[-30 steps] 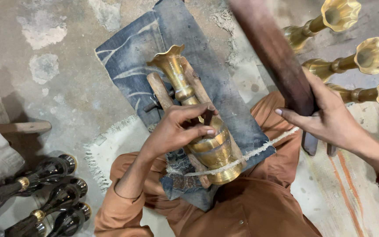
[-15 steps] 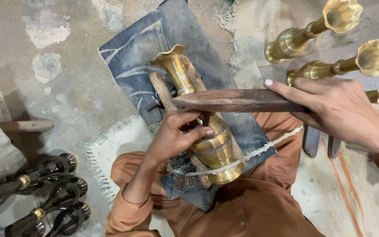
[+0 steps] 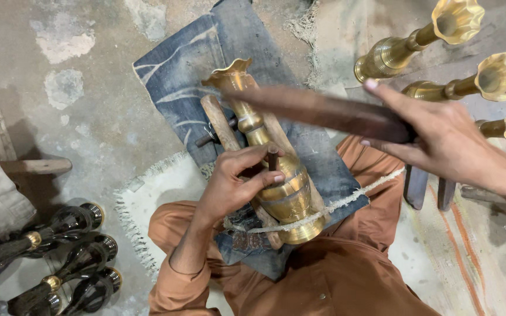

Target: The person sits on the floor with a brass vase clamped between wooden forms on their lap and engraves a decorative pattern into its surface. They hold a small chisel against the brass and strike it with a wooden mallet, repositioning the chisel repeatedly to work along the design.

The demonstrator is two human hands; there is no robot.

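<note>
A brass vase (image 3: 276, 175) lies on its side in a wooden cradle (image 3: 221, 126) over a denim cloth (image 3: 200, 70) on my lap. A frayed cord (image 3: 346, 199) runs across its wide base. My left hand (image 3: 235, 184) rests on the vase body and pinches a small dark punch (image 3: 272, 159) upright against the brass. My right hand (image 3: 440, 137) grips a long dark wooden stick (image 3: 317, 108), blurred with motion, lying nearly level above the vase neck.
Three polished brass vases (image 3: 417, 41) lie at the upper right on the floor. Several dark unpolished vases (image 3: 60, 225) lie at the lower left. A fringed white mat (image 3: 153, 199) sits under my knees. A wooden piece (image 3: 30, 167) lies at the left.
The wooden stick in my right hand has swung from upright down to nearly level over the vase. My left hand has stayed on the vase with the punch.
</note>
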